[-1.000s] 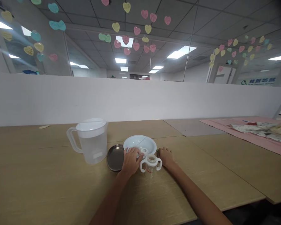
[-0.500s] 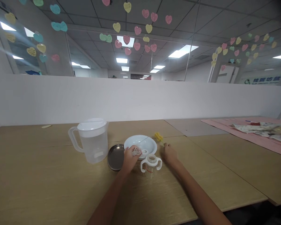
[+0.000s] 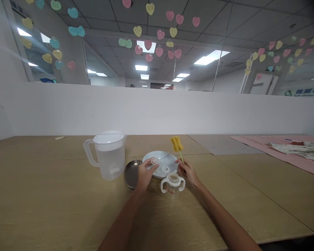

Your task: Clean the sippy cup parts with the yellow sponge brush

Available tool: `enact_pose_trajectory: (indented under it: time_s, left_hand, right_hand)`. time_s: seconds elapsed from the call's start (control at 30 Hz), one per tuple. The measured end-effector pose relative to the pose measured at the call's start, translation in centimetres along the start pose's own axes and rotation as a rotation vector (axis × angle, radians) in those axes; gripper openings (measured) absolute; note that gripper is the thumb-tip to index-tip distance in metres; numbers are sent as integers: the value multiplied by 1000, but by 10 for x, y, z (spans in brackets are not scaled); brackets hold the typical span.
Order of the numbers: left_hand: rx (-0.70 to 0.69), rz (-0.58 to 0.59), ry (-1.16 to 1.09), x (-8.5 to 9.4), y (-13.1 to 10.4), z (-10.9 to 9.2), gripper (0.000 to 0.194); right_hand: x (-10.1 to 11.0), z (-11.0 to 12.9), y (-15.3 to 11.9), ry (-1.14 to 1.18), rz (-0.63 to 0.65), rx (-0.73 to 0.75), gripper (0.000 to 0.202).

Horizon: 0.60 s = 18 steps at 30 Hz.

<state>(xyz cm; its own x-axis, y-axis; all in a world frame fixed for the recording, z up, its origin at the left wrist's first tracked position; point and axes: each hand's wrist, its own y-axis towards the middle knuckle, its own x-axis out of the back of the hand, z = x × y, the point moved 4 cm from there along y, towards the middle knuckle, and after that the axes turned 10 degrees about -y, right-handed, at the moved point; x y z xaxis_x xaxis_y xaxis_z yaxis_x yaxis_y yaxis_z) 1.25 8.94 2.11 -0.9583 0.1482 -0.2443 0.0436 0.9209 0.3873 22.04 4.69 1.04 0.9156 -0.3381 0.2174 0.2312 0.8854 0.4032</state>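
right hand [image 3: 187, 171] has raised yellow brush [image 3: 177, 143], pinching its stem; left hand [image 3: 145, 174] pinches clear piece [image 3: 155, 161].

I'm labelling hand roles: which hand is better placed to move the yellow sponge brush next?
Probably the right hand: it already grips the yellow sponge brush by its stick, sponge upward. The left hand is occupied, holding a small clear piece.

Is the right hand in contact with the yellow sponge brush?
Touching. The head view shows the right hand gripping the yellow sponge brush by its stem.
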Motion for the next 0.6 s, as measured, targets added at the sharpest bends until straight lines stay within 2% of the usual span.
enact_pose_trajectory:
  time_s: [0.07,0.17,0.33,0.6]
  left_hand:
    - [13,-53,-63,1,-1,0,47]
    - [9,-101,-119,1,-3,-1,58]
    - [33,-76,-203,0,-4,1,54]
    - [175,-48,-434,-1,1,13,38]
  right_hand:
    - [-9,1,-4,118,82,-13,41]
    - [-13,-2,-8,83,73,48,40]
    - [-17,-16,-9,-60,9,90,41]
    - [-18,-23,-11,-8,-54,114,38]
